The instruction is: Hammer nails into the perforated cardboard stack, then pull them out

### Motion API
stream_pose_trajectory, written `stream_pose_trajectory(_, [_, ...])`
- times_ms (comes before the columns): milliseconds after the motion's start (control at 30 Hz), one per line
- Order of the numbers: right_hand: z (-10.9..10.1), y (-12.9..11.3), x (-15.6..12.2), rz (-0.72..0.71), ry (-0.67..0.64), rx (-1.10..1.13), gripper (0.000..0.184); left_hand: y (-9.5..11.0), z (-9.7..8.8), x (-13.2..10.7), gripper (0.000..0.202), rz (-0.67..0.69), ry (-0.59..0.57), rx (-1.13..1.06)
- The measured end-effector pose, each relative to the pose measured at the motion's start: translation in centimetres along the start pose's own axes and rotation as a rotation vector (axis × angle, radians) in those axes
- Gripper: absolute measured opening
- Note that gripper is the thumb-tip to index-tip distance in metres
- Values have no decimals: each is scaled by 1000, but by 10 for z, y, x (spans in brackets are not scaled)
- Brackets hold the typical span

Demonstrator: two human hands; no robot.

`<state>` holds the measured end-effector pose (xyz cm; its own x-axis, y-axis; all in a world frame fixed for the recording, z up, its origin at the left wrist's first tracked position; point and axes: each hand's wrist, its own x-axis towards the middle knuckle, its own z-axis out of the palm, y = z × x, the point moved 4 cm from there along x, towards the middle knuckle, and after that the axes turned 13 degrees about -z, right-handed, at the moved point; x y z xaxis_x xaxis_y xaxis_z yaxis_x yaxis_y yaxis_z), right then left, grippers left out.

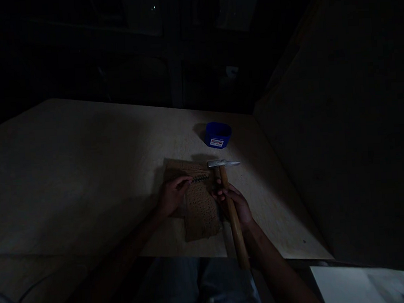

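Note:
My right hand [239, 204] is wrapped around the wooden handle of a hammer [233, 218], whose metal head points away from me. A worn brown piece of cardboard [202, 211], dotted with small holes, lies flat beneath. My left hand [173, 194] has thumb and forefinger pinched at the near end of a short, dark segmented strip [201, 178] that looks like a piece of chain. That strip rests across the upper part of the cardboard, left of the hammer head. Dim light hides the finer details of the fingertips.
A blue plastic tub [218, 135] with a white label stands beyond the hammer. The pale tabletop [112, 148] meets a tall dark panel [352, 127] on the right. A dark cable [35, 287] lies at lower left, and a white surface [353, 286] shows at lower right.

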<state>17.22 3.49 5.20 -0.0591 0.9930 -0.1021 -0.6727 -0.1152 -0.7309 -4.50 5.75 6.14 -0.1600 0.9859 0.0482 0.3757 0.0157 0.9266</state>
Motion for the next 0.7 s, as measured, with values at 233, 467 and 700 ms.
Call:
stream_pose_trajectory(233, [-1, 0, 0, -17, 20, -32, 35, -3, -1, -2, 22, 40, -9, 74])
stream_pose_trajectory(467, [0, -1, 0, -21, 19, -34, 34, -5, -1, -4, 21, 43, -7, 111])
stream_pose_trajectory(700, [0, -2, 2, -45, 19, -35, 30, -6, -3, -5, 19, 32, -4, 72])
